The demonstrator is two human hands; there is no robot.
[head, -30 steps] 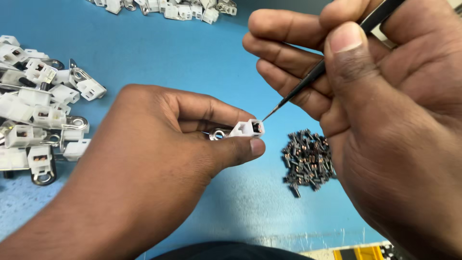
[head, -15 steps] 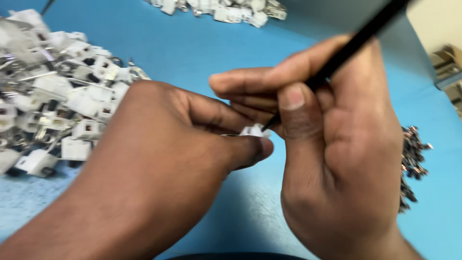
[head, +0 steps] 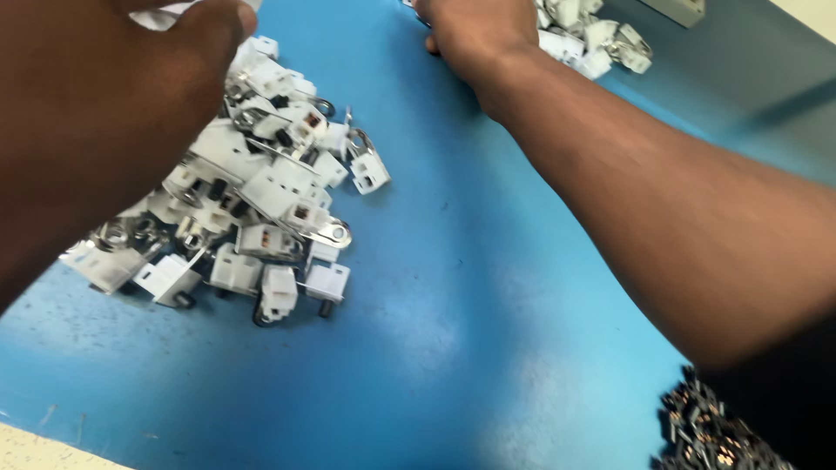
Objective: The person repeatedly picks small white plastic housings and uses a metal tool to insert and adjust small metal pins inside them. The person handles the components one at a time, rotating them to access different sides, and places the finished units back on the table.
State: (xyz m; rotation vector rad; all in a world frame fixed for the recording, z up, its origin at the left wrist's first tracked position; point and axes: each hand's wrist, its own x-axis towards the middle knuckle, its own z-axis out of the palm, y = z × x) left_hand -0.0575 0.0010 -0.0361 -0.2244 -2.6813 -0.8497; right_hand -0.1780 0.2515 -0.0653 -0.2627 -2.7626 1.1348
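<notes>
Your left hand (head: 96, 113) looming blurred over the near heap of white plastic parts (head: 252, 209), grip perhaps pinching one white piece, your right hand (head: 475, 35) reaching the far heap (head: 592, 39), grip unclear, small dark pieces (head: 705, 435) loose on the blue worktop (head: 435, 305)

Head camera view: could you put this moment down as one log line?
left hand: over near pile of white parts | right hand: reaching to far pile of white parts | blue mat | dark small parts: lower right
</notes>
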